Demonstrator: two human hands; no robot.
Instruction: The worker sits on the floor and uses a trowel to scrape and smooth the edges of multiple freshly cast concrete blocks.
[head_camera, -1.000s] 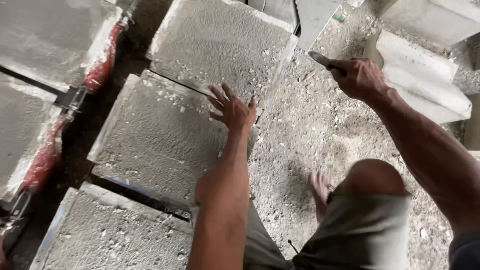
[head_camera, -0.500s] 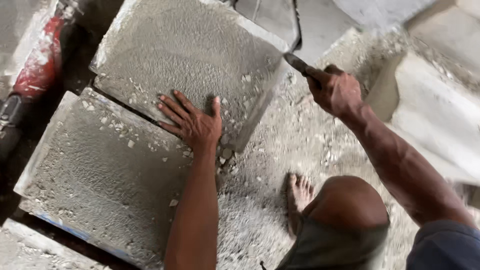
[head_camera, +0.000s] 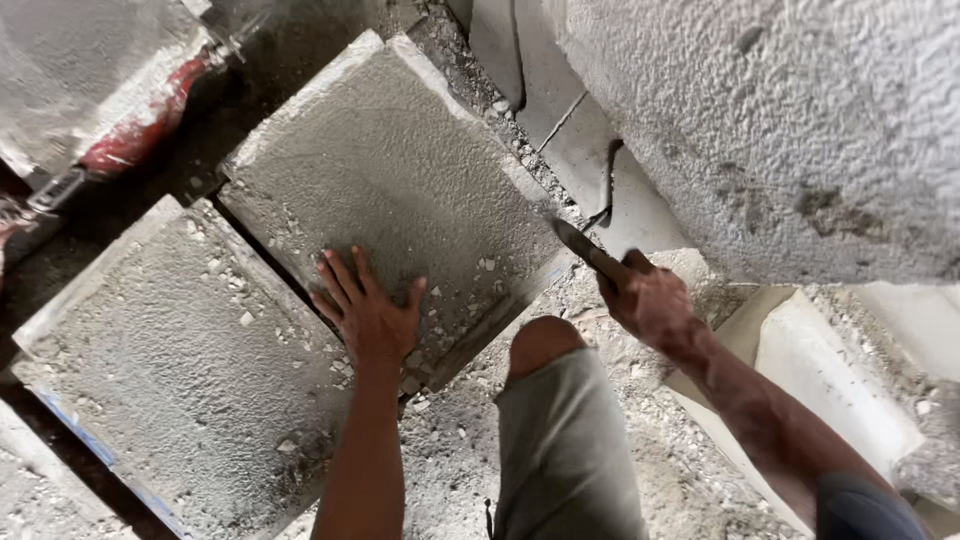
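Note:
My left hand (head_camera: 368, 312) lies flat with fingers spread on the near corner of a grey mortar-coated tile (head_camera: 400, 190), close to the gap beside a second such tile (head_camera: 170, 370). My right hand (head_camera: 648, 300) is closed around the handle of a flat metal scraper blade (head_camera: 585, 248). The blade's tip points up-left at the right edge of the first tile. My bent knee (head_camera: 545, 345) in grey shorts sits between the two arms.
A rough grey rendered wall (head_camera: 780, 120) rises at the right. Pale smooth tiles (head_camera: 810, 360) lie under my right arm. Red-handled clamps or tools (head_camera: 140, 125) lie at the upper left. Mortar crumbs and dust cover the floor (head_camera: 450, 470).
The view swung toward the wall. My left hand slid from the lower tile's edge onto the upper tile. My right hand with the scraper came down to the tile's right edge.

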